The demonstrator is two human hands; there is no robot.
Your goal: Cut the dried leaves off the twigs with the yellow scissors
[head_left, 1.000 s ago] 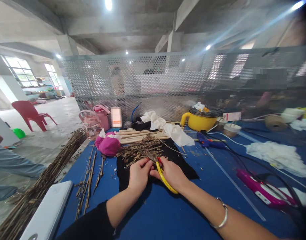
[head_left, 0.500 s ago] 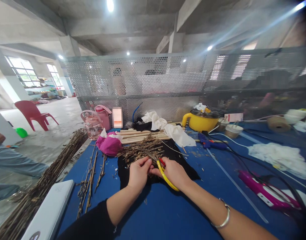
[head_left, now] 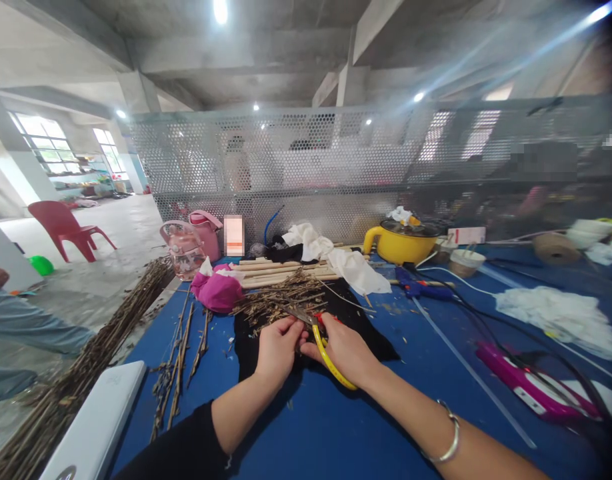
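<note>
My right hand point(head_left: 342, 347) is wrapped round scissors point(head_left: 332, 365) with yellow and red handles. Their dark metal blades point forward and left, over a heap of short brown dried stems point(head_left: 281, 297). Close beside the blades, my left hand point(head_left: 279, 347) is closed, thumb and fingers pinched together. Whatever it holds is too small and hidden to make out. The stems lie on a black cloth point(head_left: 371, 330) spread over the blue table point(head_left: 296, 427).
Longer dried stalks point(head_left: 182, 360) lie left of the cloth, near a magenta bundle point(head_left: 217, 290). Pale sticks point(head_left: 266, 265) lie behind. To the right are a blue glue gun point(head_left: 421, 285), a yellow pot point(head_left: 403, 245) and a magenta power strip point(head_left: 531, 387) with cables. A white power bank point(head_left: 99, 420) sits front left.
The scissors have turned slightly in my right hand, and their blades now lie flatter, with the red part further to the right. My left hand stays pinched in nearly the same place.
</note>
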